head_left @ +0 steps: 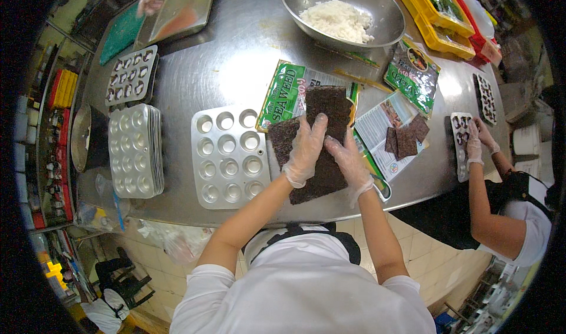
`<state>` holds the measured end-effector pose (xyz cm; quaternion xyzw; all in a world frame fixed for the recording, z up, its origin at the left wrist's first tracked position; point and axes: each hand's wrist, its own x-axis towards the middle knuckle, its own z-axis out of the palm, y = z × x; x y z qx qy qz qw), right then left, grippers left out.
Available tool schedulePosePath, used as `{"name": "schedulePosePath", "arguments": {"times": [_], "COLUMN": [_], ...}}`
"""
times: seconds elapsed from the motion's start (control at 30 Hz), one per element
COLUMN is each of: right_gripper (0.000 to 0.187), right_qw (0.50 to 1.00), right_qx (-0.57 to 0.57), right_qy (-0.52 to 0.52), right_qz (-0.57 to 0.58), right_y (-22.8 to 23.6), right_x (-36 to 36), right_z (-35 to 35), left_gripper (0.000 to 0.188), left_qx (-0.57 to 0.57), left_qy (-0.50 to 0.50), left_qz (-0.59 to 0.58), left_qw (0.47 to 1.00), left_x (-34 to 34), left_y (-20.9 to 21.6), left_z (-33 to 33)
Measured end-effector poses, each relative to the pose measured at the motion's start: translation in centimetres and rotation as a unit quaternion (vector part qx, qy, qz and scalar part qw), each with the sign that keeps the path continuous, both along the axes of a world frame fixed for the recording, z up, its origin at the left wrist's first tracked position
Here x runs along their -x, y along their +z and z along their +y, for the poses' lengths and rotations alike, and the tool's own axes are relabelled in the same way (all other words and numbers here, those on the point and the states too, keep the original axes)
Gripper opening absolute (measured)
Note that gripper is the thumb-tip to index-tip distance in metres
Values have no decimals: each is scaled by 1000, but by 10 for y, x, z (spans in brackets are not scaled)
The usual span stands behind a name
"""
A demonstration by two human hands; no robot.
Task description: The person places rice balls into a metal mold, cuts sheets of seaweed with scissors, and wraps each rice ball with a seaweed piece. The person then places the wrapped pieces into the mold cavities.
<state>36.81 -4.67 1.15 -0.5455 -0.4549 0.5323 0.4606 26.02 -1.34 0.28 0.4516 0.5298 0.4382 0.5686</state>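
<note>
My left hand [305, 150] and my right hand [352, 164], both in clear plastic gloves, hold dark seaweed sheets [315, 183] in front of me. The left thumb and fingers lie over the sheets, and the right thumb presses on them while its other fingers reach along the right edge. More of the dark sheets stick out above and left of my hands. Beneath them lies a green and white seaweed package [282, 92]. Just left stands a muffin tin [226, 144] with bare cups. Small cut seaweed pieces [405, 140] rest on another opened package [377, 124] at the right.
A steel bowl [383, 15] of white rice [339, 20] stands at the back. Stacked muffin tins [131, 151] and a filled tin [132, 74] are at left. A co-worker's gloved hands [475, 142] touch a tin [460, 151] at right; another person's hand [151, 1] is beside a tray [194, 7].
</note>
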Motion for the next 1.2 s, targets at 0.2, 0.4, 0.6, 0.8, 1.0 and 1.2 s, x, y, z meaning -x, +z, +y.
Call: {"name": "schedulePosePath", "arguments": {"times": [0.2,0.4,0.6,0.8,1.0,1.2], "right_gripper": [42,34,35,43,52,51], "right_qw": [999,997,997,937,957,966], "right_qx": [16,46,-47,-268,-194,-202], "right_qy": [37,28,-20,71,120,135], "right_qz": [-18,49,63,-212,-178,-90], "right_y": [28,36,30,51,59,61], "right_x": [-3,-32,-34,-35,-35,-41], "right_z": [0,13,11,-4,-17,-21], "left_gripper": [51,46,27,22,28,28], "left_qx": [-37,-34,79,128,83,126], "left_qy": [-32,-118,-186,-211,-236,-259], "left_qz": [-42,-9,-158,-316,-268,-316], "left_qw": [998,992,967,916,930,904], "left_x": [11,15,27,37,41,45], "left_y": [0,0,24,46,48,47], "left_z": [4,1,-5,-11,-13,-12]}}
